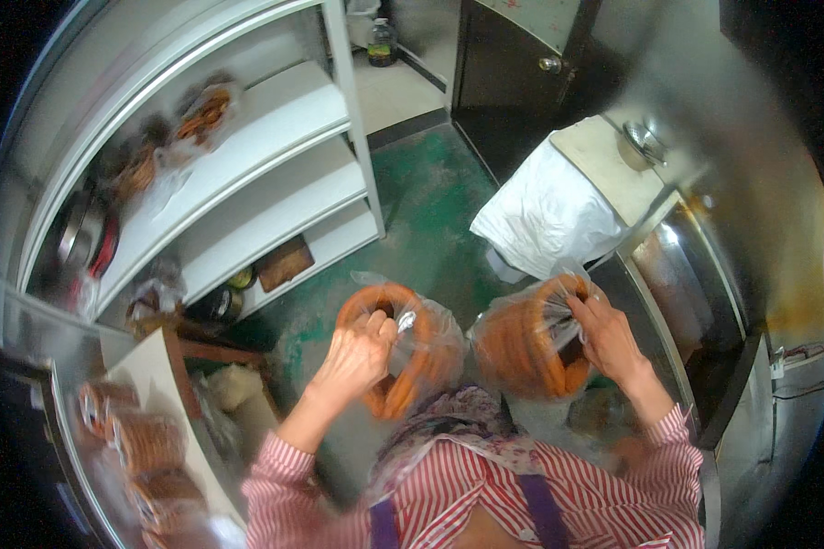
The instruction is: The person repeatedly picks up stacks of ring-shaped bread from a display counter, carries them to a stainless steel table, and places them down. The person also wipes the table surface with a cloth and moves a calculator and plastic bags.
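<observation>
My left hand (357,355) is closed round the gathered top of a clear plastic bag of orange-brown rings (423,352). The rings look like baked or fried dough, stacked on each other. A second clear plastic bag of rings (515,349) hangs from my right hand (608,340), whose fingers pinch its upper edge. Both bags are held in front of my body, side by side and a little apart. The film hides part of the rings.
A white shelf rack (311,96) stands at the left, with bagged brown food (203,114) on its top shelf. More bagged rings (151,444) lie on a counter at lower left. At right, a white cloth (554,215) drapes a table carrying a metal strainer (644,142). Behind is a dark door (513,91).
</observation>
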`<action>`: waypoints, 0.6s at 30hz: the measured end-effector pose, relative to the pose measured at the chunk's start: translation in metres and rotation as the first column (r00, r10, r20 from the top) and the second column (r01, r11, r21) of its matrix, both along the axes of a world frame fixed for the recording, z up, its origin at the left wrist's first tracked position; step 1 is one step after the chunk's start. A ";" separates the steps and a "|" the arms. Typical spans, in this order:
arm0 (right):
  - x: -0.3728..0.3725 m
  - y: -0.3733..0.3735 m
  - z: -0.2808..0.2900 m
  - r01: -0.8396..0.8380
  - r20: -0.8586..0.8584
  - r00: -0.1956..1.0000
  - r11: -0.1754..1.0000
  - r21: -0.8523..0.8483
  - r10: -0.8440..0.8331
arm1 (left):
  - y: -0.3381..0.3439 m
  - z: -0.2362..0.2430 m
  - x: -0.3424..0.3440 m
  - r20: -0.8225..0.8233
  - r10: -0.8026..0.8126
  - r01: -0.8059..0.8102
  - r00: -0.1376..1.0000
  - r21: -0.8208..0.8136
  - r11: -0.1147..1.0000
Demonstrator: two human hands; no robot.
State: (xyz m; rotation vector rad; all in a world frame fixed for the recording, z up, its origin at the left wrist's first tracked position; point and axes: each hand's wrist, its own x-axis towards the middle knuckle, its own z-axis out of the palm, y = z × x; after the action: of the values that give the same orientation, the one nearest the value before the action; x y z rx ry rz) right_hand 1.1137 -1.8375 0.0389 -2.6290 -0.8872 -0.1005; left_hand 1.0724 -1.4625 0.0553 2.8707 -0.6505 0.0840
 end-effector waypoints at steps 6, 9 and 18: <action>0.195 0.008 -0.029 -0.023 -0.016 1.000 1.000 0.017 0.024 | -0.022 -0.029 0.208 0.006 0.030 -0.029 1.000 -0.057 0.998; 0.270 0.044 -0.033 0.014 -0.078 0.997 1.000 0.002 -0.014 | 0.003 -0.031 0.294 0.012 0.032 -0.031 0.999 -0.041 0.999; 0.526 0.089 -0.059 0.008 -0.004 1.000 0.999 -0.048 -0.008 | 0.032 -0.052 0.552 0.119 0.073 -0.058 0.990 -0.127 0.990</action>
State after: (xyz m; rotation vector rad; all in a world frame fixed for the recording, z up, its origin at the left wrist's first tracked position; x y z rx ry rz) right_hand 1.6396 -1.7488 -0.0197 -2.6764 -0.8882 -0.0763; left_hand 1.6240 -1.4308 0.0030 2.7839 -0.5521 0.3021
